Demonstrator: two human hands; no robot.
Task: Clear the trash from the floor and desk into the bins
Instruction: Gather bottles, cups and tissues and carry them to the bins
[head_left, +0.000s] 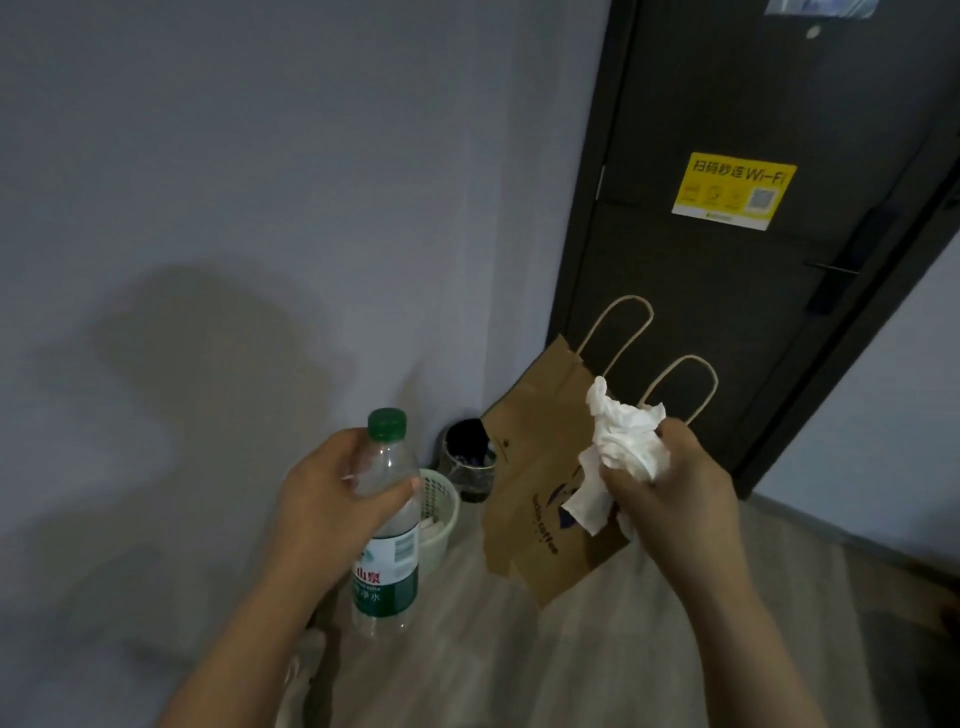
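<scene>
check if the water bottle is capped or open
Capped: a green cap sits on the water bottle that the left hand grips.

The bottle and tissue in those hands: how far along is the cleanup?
Some trash already lies in the pale bin and dark bin. In hand: the left hand grips a plastic bottle, the right hand crumpled tissue and a paper bag. Left: dropping these in.

Two bins (441, 519) (467, 452); one bottle (387, 566), bag (530, 467), tissue (621, 441)
</scene>
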